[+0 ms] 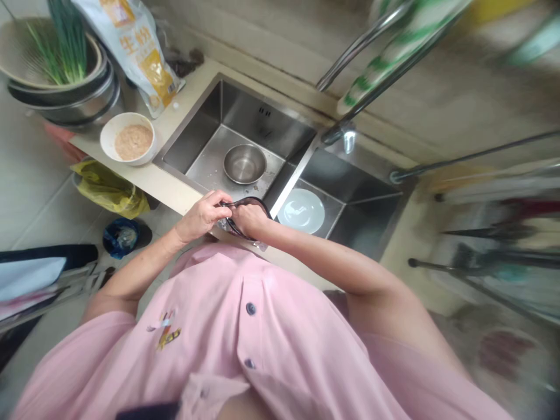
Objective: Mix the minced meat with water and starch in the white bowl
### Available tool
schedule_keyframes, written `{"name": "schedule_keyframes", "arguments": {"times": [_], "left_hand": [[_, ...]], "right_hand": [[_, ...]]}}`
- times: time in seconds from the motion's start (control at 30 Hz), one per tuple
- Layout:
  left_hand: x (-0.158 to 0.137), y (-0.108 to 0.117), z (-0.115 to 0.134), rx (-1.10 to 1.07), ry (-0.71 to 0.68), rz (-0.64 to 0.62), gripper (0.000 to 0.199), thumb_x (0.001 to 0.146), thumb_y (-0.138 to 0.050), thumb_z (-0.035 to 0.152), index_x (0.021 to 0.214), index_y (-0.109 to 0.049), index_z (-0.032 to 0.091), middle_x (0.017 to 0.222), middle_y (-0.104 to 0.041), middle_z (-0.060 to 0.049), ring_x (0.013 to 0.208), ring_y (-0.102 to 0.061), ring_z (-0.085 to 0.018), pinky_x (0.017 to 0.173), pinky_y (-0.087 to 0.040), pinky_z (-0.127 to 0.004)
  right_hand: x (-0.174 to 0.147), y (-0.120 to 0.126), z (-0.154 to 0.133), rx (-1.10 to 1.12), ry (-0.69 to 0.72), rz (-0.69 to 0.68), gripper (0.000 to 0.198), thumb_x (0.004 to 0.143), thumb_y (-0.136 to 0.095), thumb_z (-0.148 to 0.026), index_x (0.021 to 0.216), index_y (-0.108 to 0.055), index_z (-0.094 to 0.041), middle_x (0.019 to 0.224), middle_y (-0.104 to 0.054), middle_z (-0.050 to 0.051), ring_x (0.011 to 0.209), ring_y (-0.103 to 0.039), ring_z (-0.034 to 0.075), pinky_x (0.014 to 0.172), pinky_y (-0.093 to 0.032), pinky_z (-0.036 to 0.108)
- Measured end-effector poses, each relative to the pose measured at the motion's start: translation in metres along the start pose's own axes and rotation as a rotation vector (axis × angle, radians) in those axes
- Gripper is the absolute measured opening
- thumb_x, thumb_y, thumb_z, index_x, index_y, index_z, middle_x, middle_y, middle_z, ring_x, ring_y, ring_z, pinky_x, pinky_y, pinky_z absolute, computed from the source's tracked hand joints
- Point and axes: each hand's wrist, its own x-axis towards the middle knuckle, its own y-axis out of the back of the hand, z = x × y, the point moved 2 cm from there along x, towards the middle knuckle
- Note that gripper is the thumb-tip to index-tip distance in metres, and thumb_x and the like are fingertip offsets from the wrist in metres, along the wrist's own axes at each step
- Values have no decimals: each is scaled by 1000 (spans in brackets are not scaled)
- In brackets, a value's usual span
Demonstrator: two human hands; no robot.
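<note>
My left hand [203, 216] pinches the edge of a dark-rimmed bag [259, 203] at the front edge of the sink. Curled inside the mouth of that bag is my right hand [251, 220]; its fingertips are hidden, and what they grip cannot be made out. Some clear, shiny plastic shows below the dark rim. Just beyond the hands, a small steel bowl [245, 164] rests in the left sink basin [205, 154]. In the right basin [367, 213] lies a pale plate [301, 211].
On the counter at left stand a white bowl of pinkish paste [133, 143], a printed packet [140, 52] and stacked basins [83, 99] with green onions [70, 52]. A yellow bag [111, 186] hangs off the edge. The faucet [349, 140] overhangs the right basin.
</note>
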Motion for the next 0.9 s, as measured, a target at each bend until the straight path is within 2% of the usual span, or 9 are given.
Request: {"name": "schedule_keyframes", "arguments": {"times": [0.07,0.13,0.3,0.47,0.57,0.7,0.8,0.9], "left_hand": [[0,0,2,-10,-14,49,29,115,-54,24,100,-78,19,119,-71,-11,106,-64,-21,93,-54,-31],[-3,1,3,1,-3,76,28,115,-56,25,100,-78,19,117,-71,-11,105,-64,-21,90,-54,-30],[-8,7,4,51,27,69,29,115,-54,23,98,-78,20,115,-73,-10,102,-65,-20,87,-53,-30],[-4,8,3,82,40,52,28,115,-55,26,99,-78,21,114,-74,-10,100,-65,-20,88,-53,-30],[0,10,3,110,0,71,26,114,-57,26,99,-77,20,112,-74,-10,99,-66,-20,86,-54,-30],[1,14,4,121,6,54,27,114,-56,25,99,-77,20,111,-74,-10,99,-67,-21,86,-55,-31],[2,16,5,106,19,62,25,113,-57,24,98,-77,21,112,-75,-10,99,-67,-21,85,-56,-32],[6,16,7,84,16,80,21,110,-60,20,98,-77,21,114,-76,-10,97,-67,-20,84,-57,-32]], "right_hand": [[2,-3,-2,15,-19,-32,37,115,-50,-22,138,-77,-8,127,-82,22,120,-80,33,99,-61,35],[0,-1,1,12,-30,-40,41,115,-45,-21,129,-82,-11,125,-83,22,121,-80,33,99,-60,35],[-22,22,17,51,-29,-13,37,111,-52,-19,125,-86,-18,126,-83,18,114,-79,30,87,-56,30],[-52,40,42,288,28,127,33,105,-57,-14,110,-90,-18,94,-82,8,85,-72,18,74,-45,25],[-75,38,73,550,74,243,30,102,-61,-23,105,-90,-16,76,-73,2,70,-61,15,68,-42,26],[-114,27,132,888,61,412,37,101,-67,-43,116,-90,-18,74,-69,3,62,-52,15,59,-39,28],[-127,7,180,1001,-67,527,36,98,-71,-43,117,-89,-18,72,-65,2,60,-47,14,57,-36,28],[-108,-30,225,990,-322,515,23,94,-74,-31,100,-87,-13,65,-60,0,57,-44,11,57,-35,27]]}}
